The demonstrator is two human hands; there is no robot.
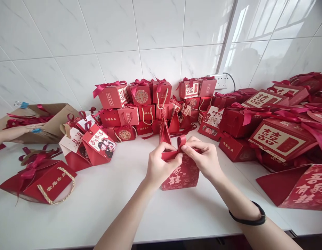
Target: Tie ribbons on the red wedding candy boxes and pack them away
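Observation:
A red paper gift box [185, 175] with white characters on its front stands upright on the white table before me. My left hand [161, 163] grips its upper left edge, with the thumb along the front and fingers behind. At the top rim, my right hand [204, 158] pinches a red ribbon loop [181, 141] between thumb and fingers. Parts of the box's upper edge are hidden by both hands. Just behind it stands a narrow, pointed red box [164, 132].
Finished-looking red boxes [112, 95] are stacked along the tiled wall, and a larger pile [273, 139] fills the right. At left lie a rope-handled box [53, 185] and a cardboard carton [55, 121] of ribbons, with another person's hand [18, 132] at it. A power strip [219, 81] sits behind.

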